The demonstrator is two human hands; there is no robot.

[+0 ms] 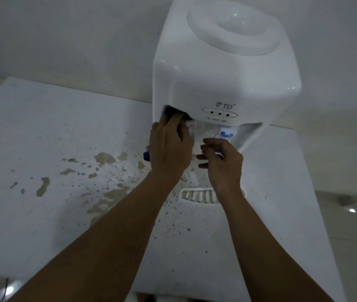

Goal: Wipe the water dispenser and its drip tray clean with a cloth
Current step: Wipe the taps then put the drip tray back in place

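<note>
Desk – white, stained brown. Water dispenser at rear against wall. Drip tray detached, lying before it. I see left hand pressing dark cloth into tap recess; right hand half-curled, holding nothing – beside blue tap.

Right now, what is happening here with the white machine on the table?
A person is cleaning a white water dispenser that stands on a stained table. The left hand presses a dark cloth up under the dispenser's front edge, on the left of the tap recess. The right hand is half curled in front of the recess, just below the blue tap; what it holds, if anything, is unclear. The drip tray lies on the table nearer the person, partly under the right wrist.
</note>
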